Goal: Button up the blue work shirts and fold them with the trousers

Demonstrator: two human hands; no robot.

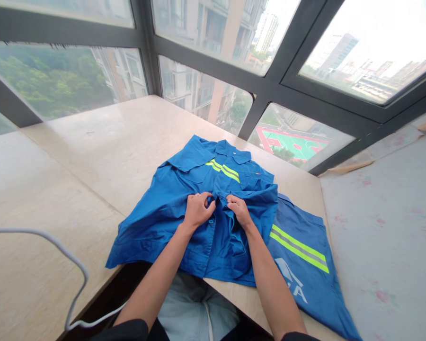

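Observation:
A blue work jacket [152, 213] with yellow-green and grey stripes lies front up on the stone ledge, its collar toward the window. My left hand [198, 208] is closed at the left front edge, fingers curled on the cloth near the middle. Just across the opening, my right hand [238, 208] pinches the right front edge, where the fabric bunches up in folds. A button shows on the front below my left hand. The fingertips of both hands are partly hidden by cloth.
Under the jacket's right side lies a second blue garment [301, 227] with matching stripes and white lettering. A white cable [67, 255] loops over the ledge [74, 166] at left. Grey-framed windows [270, 85] border the back; a flower-patterned wall [383, 227] stands at right.

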